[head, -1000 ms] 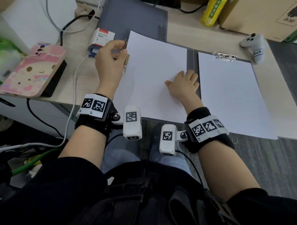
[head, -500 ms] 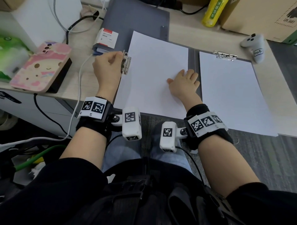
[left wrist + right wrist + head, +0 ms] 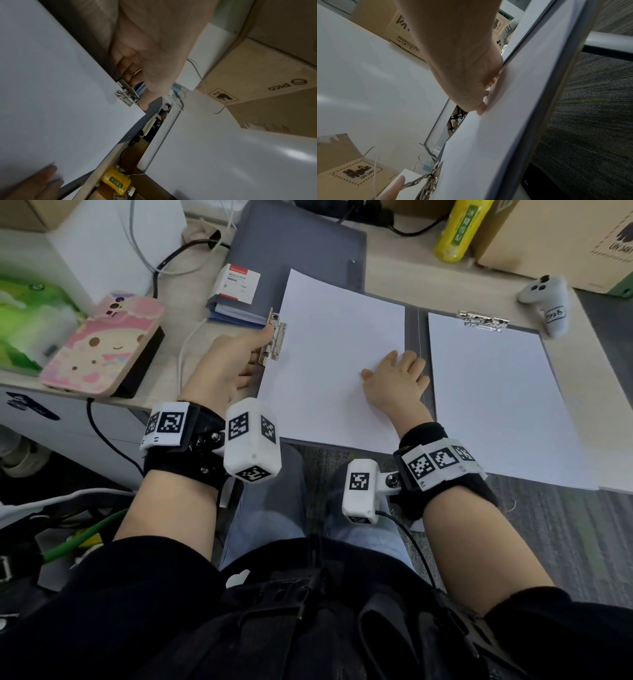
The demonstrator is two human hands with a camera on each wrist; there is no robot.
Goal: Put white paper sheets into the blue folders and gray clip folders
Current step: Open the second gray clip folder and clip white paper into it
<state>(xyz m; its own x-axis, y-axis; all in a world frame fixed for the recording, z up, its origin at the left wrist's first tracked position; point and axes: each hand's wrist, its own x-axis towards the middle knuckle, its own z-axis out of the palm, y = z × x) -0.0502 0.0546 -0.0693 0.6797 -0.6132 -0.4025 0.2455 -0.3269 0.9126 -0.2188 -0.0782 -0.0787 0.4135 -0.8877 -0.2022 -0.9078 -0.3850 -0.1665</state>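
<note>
**Sheet held flat at the clip of a gray folder**

Far left of the left hand: pink phone case (image 3: 102,344) on the desk edge, well apart from the hand. Left hand (image 3: 229,361), fingers curled, thumb pinching the metal clip (image 3: 275,338) at the left edge of the gray clip folder (image 3: 412,361); clip seen again in the left wrist view (image 3: 126,96) just under the thumb. Between the hands: white paper sheet (image 3: 335,357), left edge tucked at the clip, lying on the folder. Right hand (image 3: 394,378), fingers straight and spread, pressed flat on the sheet's right part, holding nothing; fingertips (image 3: 481,108) touching the paper in the right wrist view. Just right of the right hand: second sheet (image 3: 493,398) under its own clip (image 3: 481,320). Beyond, far right: white controller (image 3: 544,299). Hands apart, each on an opposite side of the sheet.
</note>
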